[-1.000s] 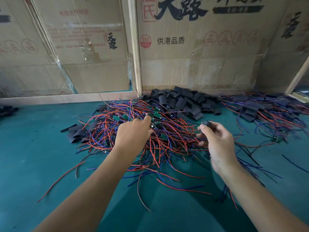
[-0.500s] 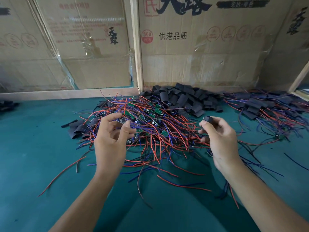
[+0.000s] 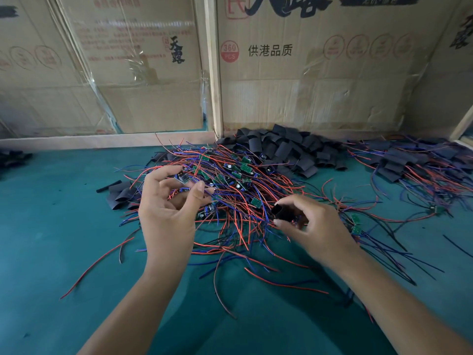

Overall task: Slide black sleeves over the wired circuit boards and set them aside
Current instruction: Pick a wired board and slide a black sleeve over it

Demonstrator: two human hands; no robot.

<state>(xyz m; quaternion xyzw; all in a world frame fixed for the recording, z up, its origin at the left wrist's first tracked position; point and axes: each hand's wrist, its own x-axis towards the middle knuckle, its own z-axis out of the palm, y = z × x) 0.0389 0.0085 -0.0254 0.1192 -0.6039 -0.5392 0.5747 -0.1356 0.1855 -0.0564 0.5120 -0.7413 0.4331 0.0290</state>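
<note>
My left hand (image 3: 166, 213) is raised over the tangle of red and blue wired circuit boards (image 3: 238, 190) and pinches one small board (image 3: 182, 177) between thumb and fingertips, its wires trailing into the pile. My right hand (image 3: 317, 226) holds a black sleeve (image 3: 281, 212) with its open end turned toward the left hand. The two hands are a short gap apart. A heap of loose black sleeves (image 3: 284, 149) lies behind the wire pile. Sleeved boards with wires (image 3: 419, 165) lie in a pile at the far right.
Everything rests on a green table mat (image 3: 64, 226). Cardboard boxes (image 3: 307, 73) and a wooden frame (image 3: 215, 73) wall off the back. A few more black sleeves (image 3: 120, 196) lie left of the wire pile, and some at the far left edge (image 3: 12, 157).
My left hand lifted out of the pile and turned palm-up with a board pinched in its fingers. My right hand moved left and down with the sleeve, closer to the left hand.
</note>
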